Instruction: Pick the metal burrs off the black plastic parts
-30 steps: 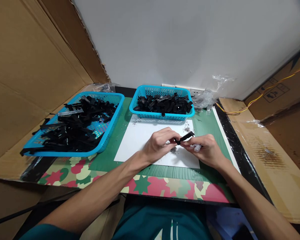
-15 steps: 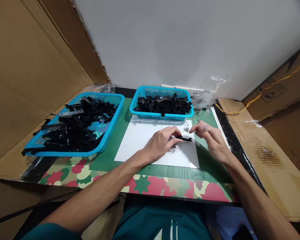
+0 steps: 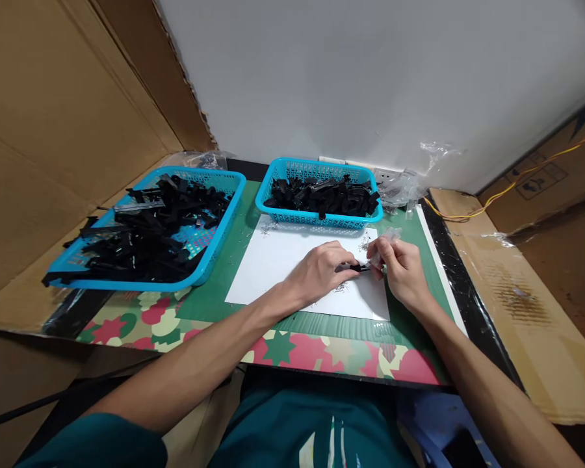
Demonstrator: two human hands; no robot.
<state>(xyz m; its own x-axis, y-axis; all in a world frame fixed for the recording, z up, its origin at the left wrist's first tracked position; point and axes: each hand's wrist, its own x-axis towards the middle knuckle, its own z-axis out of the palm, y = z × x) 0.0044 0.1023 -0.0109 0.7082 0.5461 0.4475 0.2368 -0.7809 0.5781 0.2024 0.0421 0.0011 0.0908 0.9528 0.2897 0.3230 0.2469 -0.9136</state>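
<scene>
My left hand pinches one end of a narrow black plastic part just above a white sheet. Closed fingers of my right hand grip a clear, crinkled plastic piece; what lies inside it I cannot make out. The plastic's lower tip is at the right end of the black part, where fingers hide whether they touch. Tiny metal bits lie in a loose pile below my left hand. More small metal bits sit beyond my right fingertips.
A large blue basket heaped with black plastic parts stands on the left. Behind the sheet is a smaller blue basket of similar parts. Clear plastic bags lie near the wall socket. Cardboard borders the right side, with a yellow cable.
My right hand has moved left and turned, bringing the clear plastic piece to the end of the black part. My left hand keeps its pinch. The view has shifted slightly.
</scene>
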